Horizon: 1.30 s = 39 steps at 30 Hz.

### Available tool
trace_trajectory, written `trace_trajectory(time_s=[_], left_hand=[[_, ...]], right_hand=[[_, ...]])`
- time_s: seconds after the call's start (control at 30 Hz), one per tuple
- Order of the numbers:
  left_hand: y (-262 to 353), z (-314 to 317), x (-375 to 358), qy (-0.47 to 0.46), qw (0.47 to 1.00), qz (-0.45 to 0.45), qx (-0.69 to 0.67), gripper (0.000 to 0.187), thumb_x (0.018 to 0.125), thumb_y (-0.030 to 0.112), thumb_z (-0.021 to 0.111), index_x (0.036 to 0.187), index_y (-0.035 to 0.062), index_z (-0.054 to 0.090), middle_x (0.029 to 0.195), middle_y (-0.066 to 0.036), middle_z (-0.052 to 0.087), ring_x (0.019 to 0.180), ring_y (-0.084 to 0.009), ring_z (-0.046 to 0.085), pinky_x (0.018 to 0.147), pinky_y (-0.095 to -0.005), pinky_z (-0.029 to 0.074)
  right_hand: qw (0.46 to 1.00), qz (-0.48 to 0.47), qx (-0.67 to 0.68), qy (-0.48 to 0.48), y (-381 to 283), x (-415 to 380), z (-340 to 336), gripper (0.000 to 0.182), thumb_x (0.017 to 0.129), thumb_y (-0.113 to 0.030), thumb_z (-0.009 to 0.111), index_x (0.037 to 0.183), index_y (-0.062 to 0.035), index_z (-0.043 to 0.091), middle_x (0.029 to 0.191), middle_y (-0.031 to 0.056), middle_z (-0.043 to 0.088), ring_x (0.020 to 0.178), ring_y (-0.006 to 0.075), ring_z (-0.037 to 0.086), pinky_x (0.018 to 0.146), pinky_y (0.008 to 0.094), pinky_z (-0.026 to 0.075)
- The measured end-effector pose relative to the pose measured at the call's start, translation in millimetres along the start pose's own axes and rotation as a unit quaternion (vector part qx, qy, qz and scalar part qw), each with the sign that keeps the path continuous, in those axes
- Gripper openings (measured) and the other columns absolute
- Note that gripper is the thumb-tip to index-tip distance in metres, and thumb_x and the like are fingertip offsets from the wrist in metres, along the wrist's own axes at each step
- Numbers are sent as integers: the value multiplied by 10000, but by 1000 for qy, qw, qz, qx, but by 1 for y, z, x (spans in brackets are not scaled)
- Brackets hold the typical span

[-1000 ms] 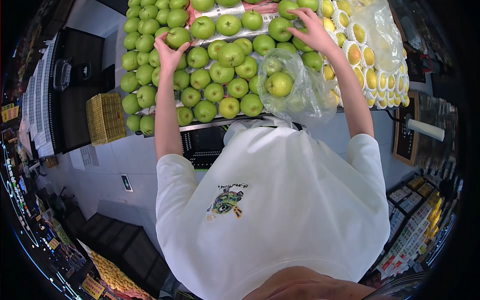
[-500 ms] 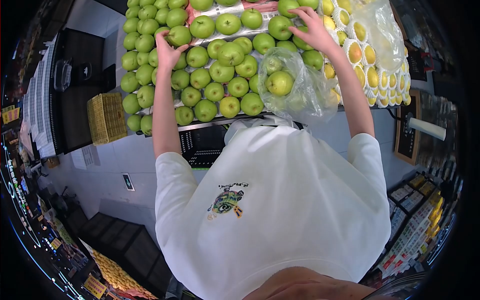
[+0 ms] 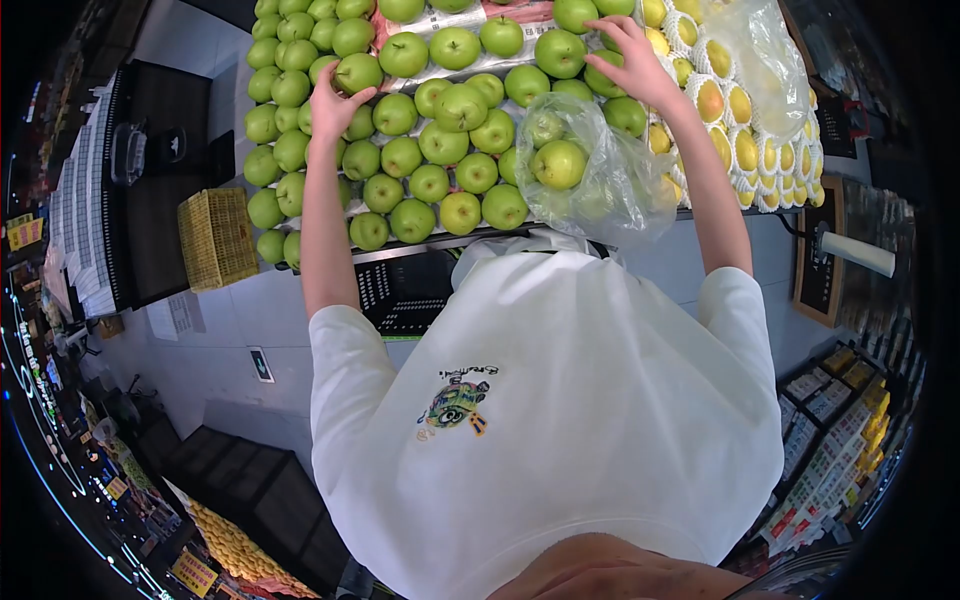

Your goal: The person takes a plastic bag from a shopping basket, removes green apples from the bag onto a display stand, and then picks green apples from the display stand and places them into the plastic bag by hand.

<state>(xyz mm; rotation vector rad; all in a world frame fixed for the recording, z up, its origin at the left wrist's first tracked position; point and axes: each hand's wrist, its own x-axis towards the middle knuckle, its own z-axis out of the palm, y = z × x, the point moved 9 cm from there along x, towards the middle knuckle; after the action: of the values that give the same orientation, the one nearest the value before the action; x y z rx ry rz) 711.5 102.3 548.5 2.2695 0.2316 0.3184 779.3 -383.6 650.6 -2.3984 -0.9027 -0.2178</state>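
Observation:
At the upper left of the green apple display, my left hand (image 3: 333,106) curls around the near left side of a green apple (image 3: 358,73). Its thumb lies along the apple's near edge; the fingertips are partly hidden. My right hand (image 3: 640,68) reaches over the right side of the pile, fingers and thumb apart, with no apple held. Its fingertips are close to a green apple (image 3: 576,14) at the back, and its thumb is by another green apple (image 3: 560,53). A clear plastic bag (image 3: 625,185) with green apples inside sits on the pile's front right.
Yellow fruit in white foam nets (image 3: 745,150) fills the right of the stand, under another clear plastic bag (image 3: 755,60). A yellow woven basket (image 3: 218,238) stands left on the floor. A black crate (image 3: 405,295) is below the stand's front edge.
Both hands stay in almost the same places. The view has shifted very slightly; the apples and bags look unmoved.

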Motion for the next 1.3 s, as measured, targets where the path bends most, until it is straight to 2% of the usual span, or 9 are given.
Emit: trace_trajectory(time_s=[0.23, 0.33, 0.43, 0.5, 0.63, 0.83, 0.93, 1.1, 1.3], left_hand=[[-10, 6, 4, 36, 999, 15, -29, 877, 713, 240, 957, 1414, -26, 502, 1335, -230, 626, 1179, -305, 654, 937, -405, 574], [-7, 4, 5, 49, 997, 33, 52, 884, 715, 216, 954, 1428, -26, 491, 1349, -247, 607, 1215, -311, 636, 959, -412, 568], [-3, 4, 2, 29, 998, 49, 33, 932, 708, 229, 961, 1455, -23, 463, 1364, -241, 596, 1223, -309, 630, 964, -414, 566], [-7, 3, -1, 16, 999, 21, -45, 982, 706, 280, 967, 1476, -20, 437, 1362, -231, 600, 1220, -300, 631, 951, -407, 569], [-7, -4, -4, 15, 997, 6, -73, 1003, 703, 316, 970, 1479, -20, 431, 1361, -223, 601, 1225, -291, 628, 943, -393, 571], [-2, 3, -2, -4, 999, -1, -34, 1007, 692, 334, 976, 1470, -21, 444, 1337, -210, 617, 1164, -275, 649, 921, -389, 567], [5, 3, 2, 25, 998, 48, 28, 993, 685, 347, 979, 1453, -17, 465, 1327, -202, 624, 1123, -272, 663, 908, -394, 567], [-1, 2, -3, 14, 996, 25, -81, 916, 713, 294, 970, 1433, -7, 490, 1318, -181, 625, 1098, -234, 668, 891, -366, 571], [0, -1, -9, -9, 997, 7, -79, 895, 735, 239, 959, 1443, -11, 473, 1348, -187, 602, 1109, -210, 662, 901, -356, 572]], right_hand=[[1000, 4, 0, -5, 5, -8, 4, 522, 919, -212, 763, 1401, -138, 578, 1345, 137, 527, 1271, 328, 535, 1097, 410, 446], [1000, 1, -4, 0, 5, -9, 4, 518, 920, -211, 761, 1400, -137, 579, 1340, 138, 531, 1262, 328, 541, 1090, 410, 450], [1000, 9, 20, -1, 5, -8, 6, 506, 901, -231, 761, 1374, -166, 594, 1303, 153, 543, 1243, 349, 542, 1084, 432, 448], [1000, 7, 19, 0, 4, -9, 6, 508, 900, -228, 761, 1375, -165, 594, 1303, 156, 543, 1241, 349, 543, 1082, 430, 450], [1000, 5, 20, 6, 4, -10, 6, 514, 897, -225, 765, 1378, -161, 596, 1298, 158, 544, 1231, 347, 552, 1075, 428, 457], [1000, 5, 21, 8, 8, -11, 7, 508, 897, -232, 768, 1371, -156, 602, 1289, 158, 549, 1220, 344, 558, 1067, 420, 465], [1000, 4, 19, 10, 7, -11, 9, 498, 901, -233, 765, 1366, -151, 605, 1286, 158, 550, 1215, 344, 558, 1065, 418, 465], [1000, 11, 28, 8, 8, -12, 8, 495, 904, -236, 763, 1365, -150, 606, 1286, 156, 549, 1213, 344, 557, 1066, 420, 462], [1000, 16, 19, 5, 11, -15, 9, 501, 902, -234, 765, 1370, -149, 605, 1284, 156, 551, 1216, 346, 558, 1068, 420, 461]])
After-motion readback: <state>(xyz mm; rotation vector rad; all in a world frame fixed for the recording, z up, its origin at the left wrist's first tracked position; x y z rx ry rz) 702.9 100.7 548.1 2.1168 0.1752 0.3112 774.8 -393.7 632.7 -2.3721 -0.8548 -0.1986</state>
